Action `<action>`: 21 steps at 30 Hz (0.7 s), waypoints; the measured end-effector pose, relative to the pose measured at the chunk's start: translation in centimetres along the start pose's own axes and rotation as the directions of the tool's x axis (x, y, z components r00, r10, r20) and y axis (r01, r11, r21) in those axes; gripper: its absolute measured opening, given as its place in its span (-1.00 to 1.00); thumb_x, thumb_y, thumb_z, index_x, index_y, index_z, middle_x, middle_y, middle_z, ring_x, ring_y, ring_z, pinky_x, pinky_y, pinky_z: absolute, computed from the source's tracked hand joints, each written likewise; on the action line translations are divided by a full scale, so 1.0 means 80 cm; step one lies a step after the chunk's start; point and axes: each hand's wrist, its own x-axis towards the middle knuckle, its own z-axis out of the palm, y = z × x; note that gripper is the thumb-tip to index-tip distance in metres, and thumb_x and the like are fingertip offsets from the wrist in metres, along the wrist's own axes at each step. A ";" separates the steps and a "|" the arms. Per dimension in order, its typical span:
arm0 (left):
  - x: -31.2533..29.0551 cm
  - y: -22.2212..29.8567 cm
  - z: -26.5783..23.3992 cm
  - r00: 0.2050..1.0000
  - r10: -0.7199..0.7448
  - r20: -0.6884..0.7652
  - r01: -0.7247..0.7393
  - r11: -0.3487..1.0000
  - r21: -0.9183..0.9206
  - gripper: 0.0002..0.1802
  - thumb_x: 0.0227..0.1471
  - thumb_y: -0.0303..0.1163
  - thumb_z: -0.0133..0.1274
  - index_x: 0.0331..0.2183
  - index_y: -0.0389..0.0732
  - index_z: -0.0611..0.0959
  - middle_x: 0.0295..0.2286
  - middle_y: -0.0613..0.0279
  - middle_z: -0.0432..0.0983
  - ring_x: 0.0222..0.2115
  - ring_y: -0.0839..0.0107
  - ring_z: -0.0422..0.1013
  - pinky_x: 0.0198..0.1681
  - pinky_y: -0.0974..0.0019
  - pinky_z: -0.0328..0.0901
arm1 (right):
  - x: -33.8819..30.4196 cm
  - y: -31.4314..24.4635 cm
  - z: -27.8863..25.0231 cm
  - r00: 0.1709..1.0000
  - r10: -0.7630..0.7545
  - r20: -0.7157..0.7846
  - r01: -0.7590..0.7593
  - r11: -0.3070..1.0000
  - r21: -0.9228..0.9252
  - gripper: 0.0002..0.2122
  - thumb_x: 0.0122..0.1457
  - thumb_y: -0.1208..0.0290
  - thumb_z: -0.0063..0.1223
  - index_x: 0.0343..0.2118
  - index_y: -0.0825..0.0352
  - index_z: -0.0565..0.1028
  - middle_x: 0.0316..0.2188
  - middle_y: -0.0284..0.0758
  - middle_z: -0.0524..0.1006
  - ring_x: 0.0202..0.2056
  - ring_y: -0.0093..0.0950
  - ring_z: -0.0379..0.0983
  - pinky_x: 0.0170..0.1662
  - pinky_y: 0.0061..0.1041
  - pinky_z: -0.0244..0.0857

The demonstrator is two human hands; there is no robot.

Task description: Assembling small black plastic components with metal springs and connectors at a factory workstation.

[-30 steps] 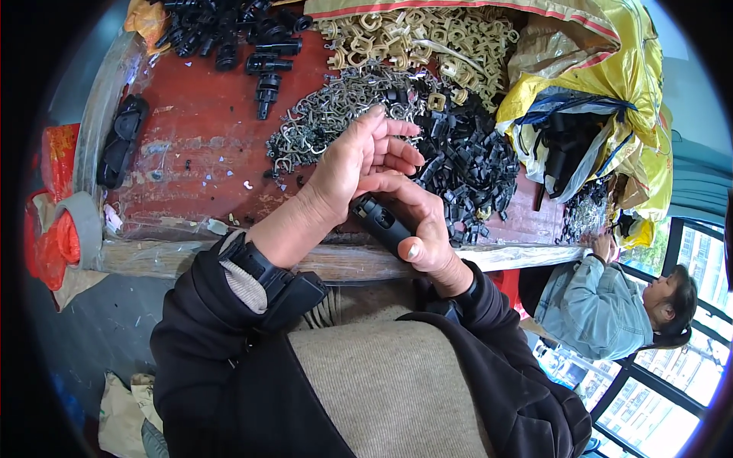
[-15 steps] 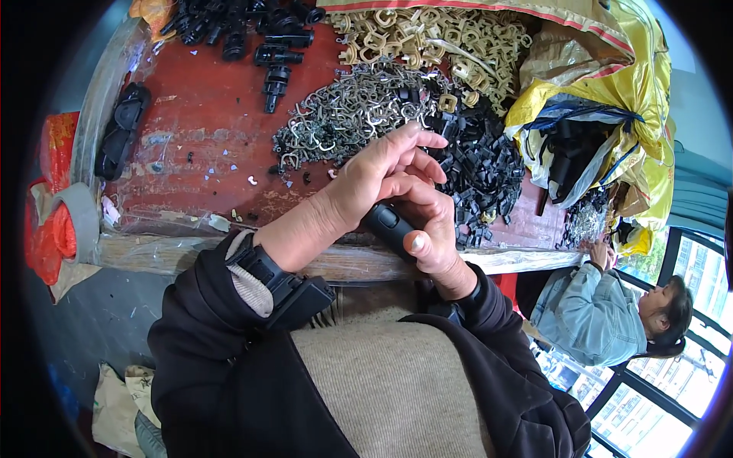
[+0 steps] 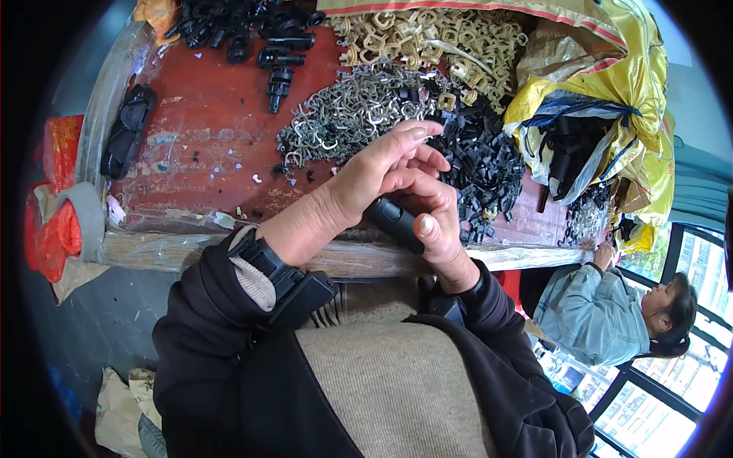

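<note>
A black, rounded, tube-like plastic part (image 3: 395,223) lies slantwise between my hands, over the table's front edge. My right hand (image 3: 437,217) is closed around it, thumb up along its side and fingers bent toward my left palm. Just above, my left hand (image 3: 385,160) reaches across with its fingers bent and apart. Its thumb is hidden, and I see nothing between the fingers. Beyond the fingers are a heap of small black plastic clips (image 3: 485,164) and a pile of silvery metal hooks (image 3: 328,126).
Tan plastic pieces (image 3: 420,38) are heaped at the back. Black fittings (image 3: 279,57) lie at back left, a black case (image 3: 128,131) at the left edge. A yellow sack (image 3: 645,99) holds black parts at right. Another person (image 3: 603,305) sits on the right. The red tabletop (image 3: 221,114) has scattered scraps.
My hands keep nearly the same pose around the black part. The left fingers have shifted slightly, and the whole view has moved a little.
</note>
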 end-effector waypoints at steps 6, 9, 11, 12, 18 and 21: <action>0.000 0.001 -0.003 0.968 -0.245 0.061 0.252 0.940 -0.229 -0.51 -0.05 -0.08 -0.28 -0.20 -0.30 0.32 -0.38 0.10 0.35 -0.34 0.37 0.29 -0.20 0.32 0.18 | 0.006 -0.017 -0.009 0.958 -0.287 -0.016 0.259 0.886 -0.385 -0.37 -0.25 -0.13 0.00 -0.35 0.46 0.33 -0.43 -0.24 0.39 -0.37 -0.47 0.32 -0.25 -0.56 0.18; 0.004 -0.010 -0.012 0.916 -0.330 0.226 0.391 0.860 -0.328 -0.63 -0.07 -0.06 -0.22 -0.43 -0.19 0.42 -0.57 0.32 0.37 -0.49 0.51 0.32 -0.39 0.43 0.22 | 0.012 -0.021 -0.016 0.907 -0.391 0.157 0.399 0.675 -0.621 -0.42 -0.23 -0.10 -0.01 -0.38 0.44 0.35 -0.46 -0.25 0.39 -0.41 -0.44 0.32 -0.28 -0.55 0.18; 0.003 -0.008 -0.014 0.901 -0.321 0.293 0.416 0.833 -0.365 -0.62 -0.06 -0.08 -0.23 -0.39 -0.21 0.41 -0.53 0.29 0.37 -0.47 0.50 0.32 -0.37 0.43 0.23 | 0.013 -0.020 -0.012 0.793 -0.551 0.259 0.541 0.444 -0.714 -0.52 -0.24 0.00 0.02 -0.42 0.37 0.37 -0.50 -0.28 0.37 -0.45 -0.40 0.29 -0.32 -0.49 0.13; 0.003 -0.007 -0.014 0.881 -0.311 0.357 0.445 0.802 -0.398 -0.61 -0.04 -0.10 -0.24 -0.34 -0.24 0.40 -0.49 0.26 0.38 -0.45 0.48 0.33 -0.34 0.43 0.23 | 0.013 -0.020 -0.011 0.723 -0.613 0.319 0.592 0.313 -0.743 -0.58 -0.25 0.05 0.03 -0.44 0.34 0.38 -0.52 -0.29 0.36 -0.47 -0.38 0.28 -0.33 -0.46 0.10; -0.003 -0.002 -0.001 0.916 -0.374 0.149 0.400 0.886 -0.235 -0.63 -0.04 -0.13 -0.22 -0.33 -0.24 0.42 -0.45 0.24 0.38 -0.45 0.50 0.33 -0.35 0.46 0.25 | 0.008 -0.024 -0.026 0.720 -0.590 0.365 0.509 0.092 -0.856 -0.55 -0.25 0.00 0.03 -0.44 0.33 0.38 -0.53 -0.32 0.35 -0.46 -0.40 0.25 -0.33 -0.46 0.03; -0.005 0.001 0.011 0.952 -0.282 0.117 0.303 0.922 -0.240 -0.68 -0.06 -0.11 -0.17 -0.44 -0.18 0.44 -0.55 0.30 0.37 -0.53 0.53 0.33 -0.48 0.46 0.27 | 0.005 -0.020 -0.031 0.771 -0.509 0.382 0.470 0.050 -0.881 -0.52 -0.24 0.00 0.03 -0.41 0.37 0.37 -0.54 -0.31 0.35 -0.44 -0.36 0.26 -0.34 -0.44 0.04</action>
